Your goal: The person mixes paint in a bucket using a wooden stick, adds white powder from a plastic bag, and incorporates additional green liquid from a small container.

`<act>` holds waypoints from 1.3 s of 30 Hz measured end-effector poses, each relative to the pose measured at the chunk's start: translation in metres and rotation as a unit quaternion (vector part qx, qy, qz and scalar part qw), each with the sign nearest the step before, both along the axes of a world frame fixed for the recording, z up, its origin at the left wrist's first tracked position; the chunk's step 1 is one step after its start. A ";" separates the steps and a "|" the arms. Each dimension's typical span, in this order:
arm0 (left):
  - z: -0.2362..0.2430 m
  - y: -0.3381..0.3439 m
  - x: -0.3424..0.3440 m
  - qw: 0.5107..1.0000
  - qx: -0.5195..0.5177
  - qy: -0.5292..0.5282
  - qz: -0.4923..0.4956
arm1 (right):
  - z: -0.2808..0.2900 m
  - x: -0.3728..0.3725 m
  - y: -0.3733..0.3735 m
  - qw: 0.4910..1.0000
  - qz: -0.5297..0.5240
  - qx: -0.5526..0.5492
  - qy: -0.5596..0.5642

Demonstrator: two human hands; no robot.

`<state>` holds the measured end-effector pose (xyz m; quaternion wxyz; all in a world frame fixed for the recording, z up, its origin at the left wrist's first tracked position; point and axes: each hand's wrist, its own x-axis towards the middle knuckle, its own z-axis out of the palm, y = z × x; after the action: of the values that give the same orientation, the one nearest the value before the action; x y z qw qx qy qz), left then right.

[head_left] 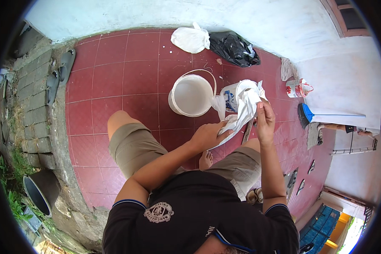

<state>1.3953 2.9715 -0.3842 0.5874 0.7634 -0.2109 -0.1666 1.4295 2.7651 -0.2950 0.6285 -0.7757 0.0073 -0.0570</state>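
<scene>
A crumpled white plastic bag [245, 109] stretches between both hands, in front of my knees. My left hand [207, 135] grips its lower end, thumb on top. My right hand [265, 120] pinches the upper part on the right side. Just beyond the bag stands a white and blue bucket [229, 100], partly covered by it. To its left is an open white bucket [190, 112] with pale inner walls and a raised wire handle. A piece of translucent plastic [218, 104] hangs between the two buckets. A thin flat strip [247, 132] shows below the bag, partly hidden.
A white sack [190, 40] and a black plastic bag [235, 49] lie by the back wall. At right are a red-stained paint bucket [298, 89] and a blue broom [305, 114]. Sandals [66, 67] lie at the left tile edge. Another person's arm [332, 127] shows far right.
</scene>
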 end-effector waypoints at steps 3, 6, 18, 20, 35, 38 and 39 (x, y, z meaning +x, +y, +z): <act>0.018 0.005 0.011 0.998 0.023 -0.050 -0.007 | 0.034 0.002 -0.002 0.971 -0.024 -0.194 -0.140; 0.038 0.012 0.029 0.996 0.027 -0.083 -0.019 | 0.064 -0.003 -0.005 0.971 -0.090 -0.166 -0.145; 0.078 0.081 0.122 0.974 -0.098 -0.146 0.144 | 0.148 0.084 0.016 0.937 -0.067 -0.188 -0.287; 0.075 0.114 0.118 0.973 -0.108 -0.097 0.179 | 0.144 0.106 0.015 0.956 -0.079 -0.195 -0.203; -0.033 0.231 0.013 0.918 -0.124 0.069 0.371 | -0.020 0.250 -0.038 0.930 -0.139 -0.273 -0.202; -0.022 0.226 0.003 0.915 -0.124 0.101 0.370 | -0.062 0.266 -0.045 0.934 -0.140 -0.279 -0.174; -0.018 0.225 -0.001 0.912 -0.130 0.115 0.371 | -0.074 0.266 -0.042 0.931 -0.140 -0.285 -0.182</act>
<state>1.3938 3.1964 -0.4018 0.7213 0.6789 0.1370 0.0055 1.6954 2.7229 -0.3688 0.3570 -0.8896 -0.0158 -0.2843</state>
